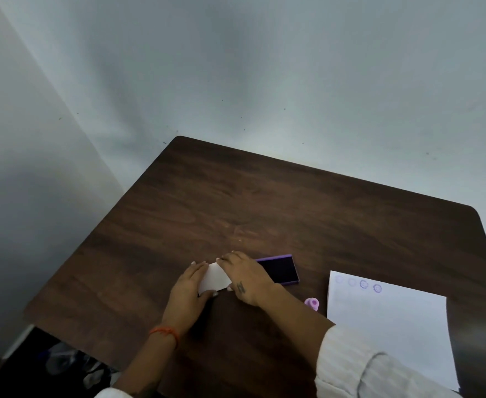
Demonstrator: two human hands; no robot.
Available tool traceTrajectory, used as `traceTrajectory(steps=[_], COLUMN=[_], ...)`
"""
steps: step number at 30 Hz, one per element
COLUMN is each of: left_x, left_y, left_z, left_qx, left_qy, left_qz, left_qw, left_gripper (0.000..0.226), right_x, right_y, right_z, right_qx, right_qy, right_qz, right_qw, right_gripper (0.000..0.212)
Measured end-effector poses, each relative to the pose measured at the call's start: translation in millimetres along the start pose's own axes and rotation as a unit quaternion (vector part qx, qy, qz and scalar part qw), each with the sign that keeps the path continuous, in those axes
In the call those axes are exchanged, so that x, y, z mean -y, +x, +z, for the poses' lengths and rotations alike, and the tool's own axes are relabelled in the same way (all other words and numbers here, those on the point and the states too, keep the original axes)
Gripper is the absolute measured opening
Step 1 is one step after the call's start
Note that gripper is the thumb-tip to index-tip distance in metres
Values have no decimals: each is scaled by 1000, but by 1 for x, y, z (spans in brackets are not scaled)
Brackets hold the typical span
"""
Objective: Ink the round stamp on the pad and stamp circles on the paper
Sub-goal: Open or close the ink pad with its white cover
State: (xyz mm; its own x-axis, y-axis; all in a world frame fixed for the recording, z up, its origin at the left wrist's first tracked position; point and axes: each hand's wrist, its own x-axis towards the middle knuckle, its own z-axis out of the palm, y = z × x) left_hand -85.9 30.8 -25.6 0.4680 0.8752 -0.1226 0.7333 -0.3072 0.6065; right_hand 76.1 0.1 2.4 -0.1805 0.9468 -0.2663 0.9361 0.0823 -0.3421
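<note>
A purple ink pad (283,270) lies open on the dark wooden table (236,202), its dark inked face up. Just left of it is a white flat rectangular piece (214,278), possibly the pad's lid. My left hand (188,290) grips its left end and my right hand (246,278) its right end, partly covering the pad. The small pink round stamp (312,303) stands free on the table beside my right wrist. To the right lies the white paper (388,331), with several purple stamped circles (363,284) along its top edge, the left ones fainter.
The table stands in a corner between pale grey walls (264,67). Dark clutter (63,366) lies on the floor beyond the table's left front edge. The paper reaches close to the table's right edge.
</note>
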Motion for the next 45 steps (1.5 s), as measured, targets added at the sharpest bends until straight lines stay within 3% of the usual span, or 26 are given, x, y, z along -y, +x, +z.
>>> traceTrajectory(steps=[14,27,45], left_x=[-78,-92,-83], left_y=[29,21,13], left_z=[10,51,60], left_qx=[-2,78,44], left_qy=[7,33,18], left_qz=[103,88,104], left_qw=[995,993,993], left_gripper=[65,69,65], right_x=[-65,-97,-103], right_y=[-54,-79,-77], right_z=[-35,-2,11], right_qx=[-115,-66,-53], right_qy=[59,76,56], right_qz=[35,87,81], right_qw=[991,991,994], right_gripper=[62,63,71])
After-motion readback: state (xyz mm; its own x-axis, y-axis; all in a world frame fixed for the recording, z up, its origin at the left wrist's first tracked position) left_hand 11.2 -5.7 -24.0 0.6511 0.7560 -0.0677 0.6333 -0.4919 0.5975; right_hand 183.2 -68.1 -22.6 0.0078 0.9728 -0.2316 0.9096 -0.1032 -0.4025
